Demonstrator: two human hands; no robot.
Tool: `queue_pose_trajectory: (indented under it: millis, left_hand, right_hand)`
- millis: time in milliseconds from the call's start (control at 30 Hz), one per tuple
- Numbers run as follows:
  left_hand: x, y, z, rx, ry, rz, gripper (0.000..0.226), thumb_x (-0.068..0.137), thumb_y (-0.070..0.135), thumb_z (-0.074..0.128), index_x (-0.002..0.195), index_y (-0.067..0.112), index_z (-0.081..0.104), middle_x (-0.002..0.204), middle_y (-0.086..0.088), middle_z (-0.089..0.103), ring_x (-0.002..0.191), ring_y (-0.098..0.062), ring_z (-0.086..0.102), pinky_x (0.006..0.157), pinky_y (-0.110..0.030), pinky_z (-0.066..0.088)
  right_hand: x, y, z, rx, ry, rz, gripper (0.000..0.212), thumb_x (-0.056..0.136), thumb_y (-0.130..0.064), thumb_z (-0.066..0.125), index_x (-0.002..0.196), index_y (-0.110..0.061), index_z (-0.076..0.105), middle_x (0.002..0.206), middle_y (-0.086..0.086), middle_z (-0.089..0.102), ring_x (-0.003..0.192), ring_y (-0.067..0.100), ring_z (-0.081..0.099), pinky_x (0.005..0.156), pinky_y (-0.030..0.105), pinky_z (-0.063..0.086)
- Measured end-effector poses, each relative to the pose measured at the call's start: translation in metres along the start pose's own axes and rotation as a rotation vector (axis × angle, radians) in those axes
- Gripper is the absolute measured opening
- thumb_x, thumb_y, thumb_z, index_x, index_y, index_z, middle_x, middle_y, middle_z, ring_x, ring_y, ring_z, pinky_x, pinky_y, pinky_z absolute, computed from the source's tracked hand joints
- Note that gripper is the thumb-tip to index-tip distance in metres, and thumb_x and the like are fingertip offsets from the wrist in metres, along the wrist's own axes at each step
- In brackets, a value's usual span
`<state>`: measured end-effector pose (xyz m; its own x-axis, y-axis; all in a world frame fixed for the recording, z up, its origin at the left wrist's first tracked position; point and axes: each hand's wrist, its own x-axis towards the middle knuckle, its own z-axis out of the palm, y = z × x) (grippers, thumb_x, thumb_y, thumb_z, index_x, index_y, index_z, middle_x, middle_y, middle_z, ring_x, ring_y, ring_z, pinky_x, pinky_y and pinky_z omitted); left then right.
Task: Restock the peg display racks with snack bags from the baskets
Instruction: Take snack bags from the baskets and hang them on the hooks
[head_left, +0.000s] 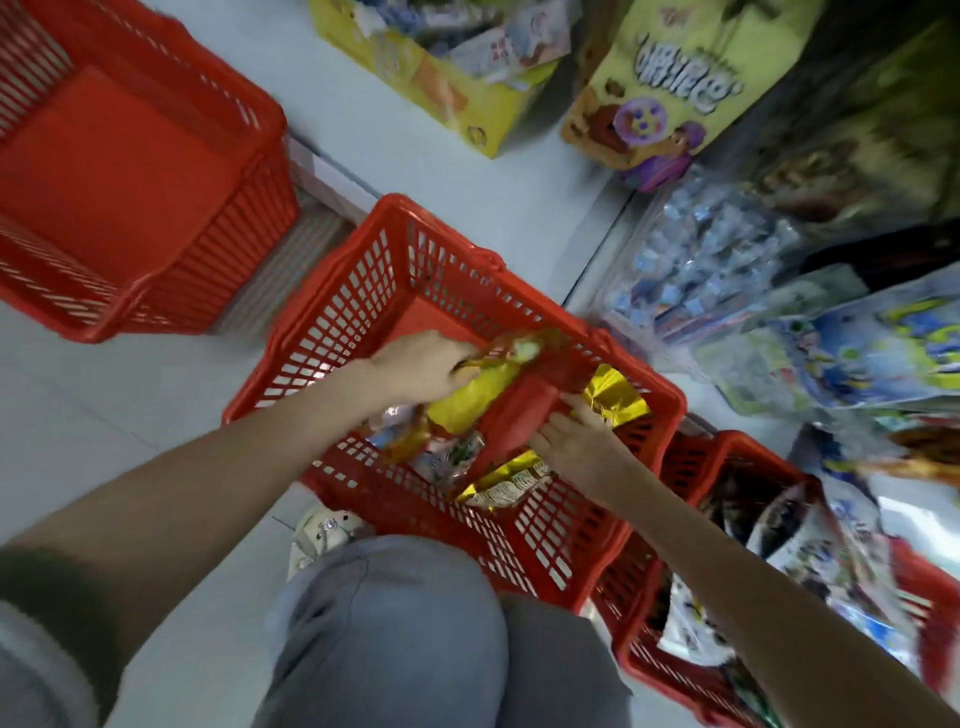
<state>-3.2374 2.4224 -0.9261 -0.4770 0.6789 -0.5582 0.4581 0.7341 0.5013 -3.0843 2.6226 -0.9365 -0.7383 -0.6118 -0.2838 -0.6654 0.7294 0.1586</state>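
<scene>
While the person crouches over the middle red basket (332, 332) on the pale floor (130, 415), the head view shows both hands reaching into it. The left hand (421, 366) has its fingers curled round the top of a yellow snack bag (478, 400), which lies inside this basket near its middle. The right hand (576, 449) rests against a red packet (514, 421) just beside the yellow bag; motion blur hides whether it grips the packet or only touches it. A gold bag (613, 395) lies in the basket's right corner. Left of the basket, well apart, stands a second red basket (156, 291). Touching its right side is a third red basket (727, 452) with more bags in it. Above and to the right of the basket, displayed snack bags (883, 353) crowd together, blurred. Beyond it stands a yellow carton (467, 109).
</scene>
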Motion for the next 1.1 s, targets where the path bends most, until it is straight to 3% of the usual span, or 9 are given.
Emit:
queue_pose_trajectory:
  millis: [67,233,400,500,633,733,867,967,1100]
  left_hand:
    - [-0.037,0.021,-0.031,-0.106,0.048,-0.042,0.034,0.100,0.029,0.046,0.106,-0.002,0.059,0.101,-0.027,0.065,0.096,-0.039,0.062,0.079,-0.037,0.045]
    - [-0.129,0.068,-0.120,-0.619,0.205,-0.089,0.032,0.100,0.019,0.048,0.130,0.006,0.050,0.116,-0.011,0.062,0.106,-0.023,0.058,0.087,-0.029,0.043]
    - [-0.223,0.121,-0.224,-1.213,0.178,-0.205,0.017,0.102,0.018,0.043,0.096,0.023,0.058,0.079,0.006,0.066,0.065,-0.007,0.062,0.055,-0.022,0.051]
    - [-0.275,0.154,-0.286,-1.366,0.108,-0.154,0.016,0.101,0.021,0.043,0.096,0.020,0.059,0.074,0.007,0.069,0.066,-0.009,0.062,0.058,-0.020,0.050]
    - [-0.345,0.204,-0.365,-1.402,0.092,-0.059,0.021,0.101,0.027,0.043,0.096,0.012,0.056,0.069,-0.004,0.068,0.055,-0.012,0.061,0.049,-0.013,0.047]
    - [-0.382,0.224,-0.403,-1.278,0.202,-0.037,0.048,0.090,0.045,0.056,0.117,0.006,0.059,0.112,-0.016,0.067,0.092,-0.023,0.064,0.080,-0.031,0.051]
    - [-0.418,0.224,-0.446,-1.244,0.342,-0.075,0.062,0.088,0.064,0.050,0.122,0.013,0.058,0.112,-0.005,0.068,0.098,-0.015,0.067,0.082,-0.025,0.055]
    - [-0.443,0.231,-0.475,-1.302,0.387,0.037,0.084,0.069,0.079,0.058,0.127,0.019,0.059,0.125,-0.002,0.064,0.109,-0.017,0.064,0.096,-0.039,0.050]
    - [-0.480,0.250,-0.524,-1.118,0.630,0.251,0.014,0.087,0.034,0.063,0.081,0.025,0.072,0.079,0.010,0.072,0.075,-0.005,0.065,0.073,-0.027,0.050]
  right_hand:
    - [-0.018,0.007,-0.050,0.078,-0.107,0.030,0.022,0.086,-0.009,0.046,0.083,-0.020,0.066,0.071,-0.004,0.059,0.074,0.017,0.061,0.103,0.043,0.032]
    - [-0.040,0.027,-0.215,0.029,0.394,0.176,0.018,0.095,-0.006,0.047,0.097,-0.019,0.059,0.098,-0.002,0.068,0.104,0.014,0.063,0.108,0.040,0.025]
    - [-0.059,0.039,-0.381,-0.044,0.755,0.142,0.006,0.097,-0.018,0.050,0.101,-0.023,0.052,0.103,-0.008,0.072,0.114,0.008,0.056,0.105,0.040,0.023]
    - [-0.061,0.043,-0.460,-0.141,0.821,0.048,0.006,0.098,-0.020,0.046,0.100,-0.025,0.050,0.103,-0.011,0.072,0.115,0.006,0.053,0.112,0.039,0.018]
    - [-0.063,0.057,-0.545,-0.247,0.813,-0.084,0.011,0.101,-0.017,0.040,0.102,-0.024,0.049,0.103,-0.012,0.072,0.113,0.007,0.058,0.108,0.037,0.022]
    - [-0.064,0.070,-0.598,-0.318,0.790,-0.118,0.015,0.102,-0.018,0.041,0.110,-0.024,0.051,0.104,-0.013,0.070,0.117,0.008,0.051,0.111,0.035,0.020]
    - [-0.057,0.087,-0.656,-0.410,0.758,-0.132,0.019,0.100,-0.016,0.045,0.115,-0.024,0.053,0.109,-0.014,0.069,0.119,0.007,0.054,0.113,0.036,0.020]
    - [-0.049,0.098,-0.689,-0.454,0.673,-0.136,0.025,0.100,-0.012,0.040,0.118,-0.023,0.053,0.112,-0.010,0.068,0.124,0.010,0.049,0.116,0.039,0.014]
    - [-0.040,0.109,-0.742,-0.350,0.475,-0.165,0.044,0.095,-0.017,0.030,0.131,-0.016,0.055,0.133,-0.001,0.058,0.133,0.016,0.036,0.116,0.043,0.012]
